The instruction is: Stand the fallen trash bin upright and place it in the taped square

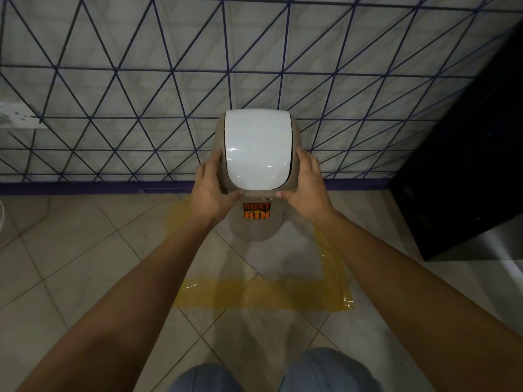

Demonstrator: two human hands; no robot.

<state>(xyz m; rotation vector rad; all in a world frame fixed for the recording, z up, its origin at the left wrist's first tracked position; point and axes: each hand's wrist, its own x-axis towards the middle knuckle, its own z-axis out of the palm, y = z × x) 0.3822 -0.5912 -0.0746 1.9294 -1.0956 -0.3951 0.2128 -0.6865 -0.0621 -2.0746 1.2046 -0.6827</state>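
A beige trash bin (pixel 256 224) with a white swing lid (pixel 257 148) and an orange "DUST BIN" sticker stands upright on the tiled floor, close to the wall. Its base sits inside the square of yellow tape (pixel 263 297), toward the far side of it. My left hand (pixel 210 190) grips the left edge of the bin's top. On the opposite edge, my right hand (pixel 307 188) holds the top the same way. Both thumbs press on the front rim under the lid.
A wall with a dark blue triangle pattern and a purple skirting (pixel 85 188) runs right behind the bin. A black cabinet (pixel 464 176) stands at the right, near the tape. My knees show at the bottom edge.
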